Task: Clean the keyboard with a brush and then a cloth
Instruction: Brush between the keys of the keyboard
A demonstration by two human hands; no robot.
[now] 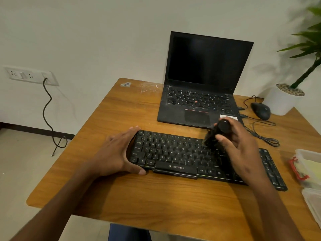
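A black Zebronics keyboard (173, 153) lies across the wooden table (121, 192) in front of me. My left hand (118, 153) holds its left end, fingers at the far edge and thumb at the near edge. My right hand (238, 146) grips a black brush (218, 133) by its round handle. The dark bristles point down-left onto the keys at the keyboard's upper middle-right. My right hand hides part of the keyboard's right half. No cloth is clearly visible.
An open black laptop (201, 84) stands behind the keyboard. A black mouse (261, 110) with cables and a white potted plant (283, 98) sit at the back right. Clear plastic containers (309, 167) occupy the right edge. A wall socket with a hanging cable (46, 108) is at left.
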